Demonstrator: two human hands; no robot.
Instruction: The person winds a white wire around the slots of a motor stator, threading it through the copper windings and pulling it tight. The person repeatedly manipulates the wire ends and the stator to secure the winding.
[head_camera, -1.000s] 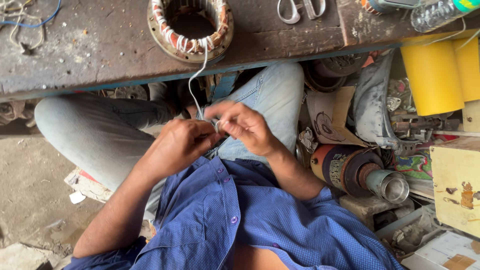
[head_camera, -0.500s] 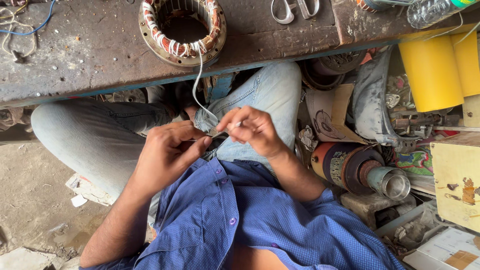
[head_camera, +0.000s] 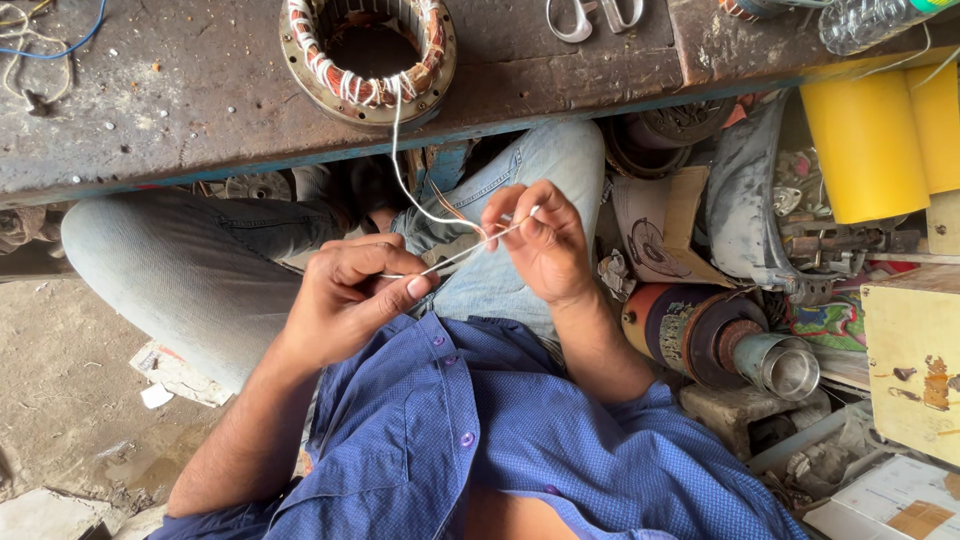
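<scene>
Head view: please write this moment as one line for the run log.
left hand: pinches white wire | right hand: pinches same wire's end | wire runs up to stator winding on workbench | scissors untouched

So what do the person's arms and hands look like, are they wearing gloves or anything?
No gloves. Both the left hand and the right hand are bare, with no rings or watch to be seen. The forearms are bare too. The blue shirt has small light dots and purple buttons, with sleeves ending near the elbows.
</scene>
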